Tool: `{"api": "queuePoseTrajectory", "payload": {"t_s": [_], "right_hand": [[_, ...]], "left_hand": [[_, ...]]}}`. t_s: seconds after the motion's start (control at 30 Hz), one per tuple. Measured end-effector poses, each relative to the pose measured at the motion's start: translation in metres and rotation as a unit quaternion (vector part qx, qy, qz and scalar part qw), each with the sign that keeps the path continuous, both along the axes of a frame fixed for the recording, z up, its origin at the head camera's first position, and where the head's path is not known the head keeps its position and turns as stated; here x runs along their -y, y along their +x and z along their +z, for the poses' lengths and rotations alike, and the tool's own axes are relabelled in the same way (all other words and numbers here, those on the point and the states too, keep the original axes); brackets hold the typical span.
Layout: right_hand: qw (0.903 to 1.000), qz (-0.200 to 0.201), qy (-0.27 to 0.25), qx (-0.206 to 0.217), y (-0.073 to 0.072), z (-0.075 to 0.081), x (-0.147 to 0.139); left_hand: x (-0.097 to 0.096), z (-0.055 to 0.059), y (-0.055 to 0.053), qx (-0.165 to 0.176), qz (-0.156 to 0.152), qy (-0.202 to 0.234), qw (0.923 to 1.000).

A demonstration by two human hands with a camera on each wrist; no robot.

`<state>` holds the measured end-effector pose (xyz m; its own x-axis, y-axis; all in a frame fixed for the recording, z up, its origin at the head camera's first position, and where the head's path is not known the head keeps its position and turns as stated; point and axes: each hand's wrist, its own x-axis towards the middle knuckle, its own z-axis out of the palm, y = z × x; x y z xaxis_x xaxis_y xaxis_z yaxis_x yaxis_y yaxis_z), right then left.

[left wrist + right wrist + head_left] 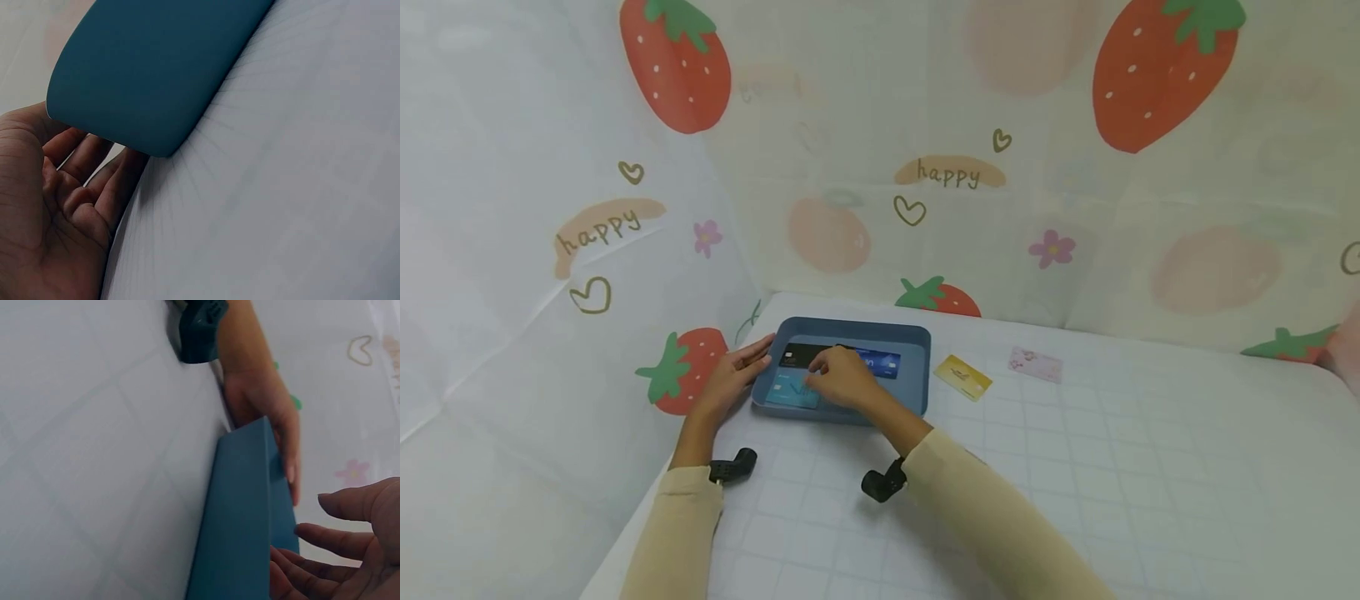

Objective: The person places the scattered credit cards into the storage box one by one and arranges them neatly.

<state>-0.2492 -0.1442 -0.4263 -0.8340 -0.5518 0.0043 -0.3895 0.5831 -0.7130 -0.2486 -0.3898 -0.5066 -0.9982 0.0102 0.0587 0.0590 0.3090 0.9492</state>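
A shallow blue tray [850, 323] lies on the white table. Inside it are a black card [795, 357], a dark blue card [883, 363] and a light blue card [788, 392]. My left hand [730, 385] rests against the tray's left end, its fingers fairly straight along the outside wall. Over the tray is my right hand [844, 379], near the right edge of the light blue card. In the right wrist view its thumb [350, 501] and index finger stand apart, and nothing shows between them. The lower fingers are partly hidden by the tray wall.
To the right of the tray lie a yellow card [962, 377] and, farther right, a pale pink patterned card [1035, 364]. Behind and at the left hangs a white curtain [850, 150] printed with strawberries.
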Motion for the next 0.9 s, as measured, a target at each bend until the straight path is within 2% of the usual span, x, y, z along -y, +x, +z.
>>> {"api": "queuePoseTrajectory", "payload": {"t_s": [0.2,0.63,0.73,0.9], "right_hand": [[0.9994,0.005,-0.035,0.002,0.001,0.009,-0.021],[0.9976,0.013,-0.065,-0.022,0.017,0.022,-0.061],[0.9972,0.012,-0.072,-0.015,0.020,0.027,-0.070],[0.9968,0.008,-0.077,-0.018,0.025,0.036,-0.087]], "left_hand": [[-0.001,0.002,-0.003,-0.002,0.004,-0.009,1.0000],[-0.003,-0.004,0.002,0.009,0.011,-0.016,0.9998],[-0.005,0.001,0.004,0.014,0.006,-0.016,0.9998],[-0.013,0.017,0.008,0.016,-0.005,-0.002,0.9999]]}}
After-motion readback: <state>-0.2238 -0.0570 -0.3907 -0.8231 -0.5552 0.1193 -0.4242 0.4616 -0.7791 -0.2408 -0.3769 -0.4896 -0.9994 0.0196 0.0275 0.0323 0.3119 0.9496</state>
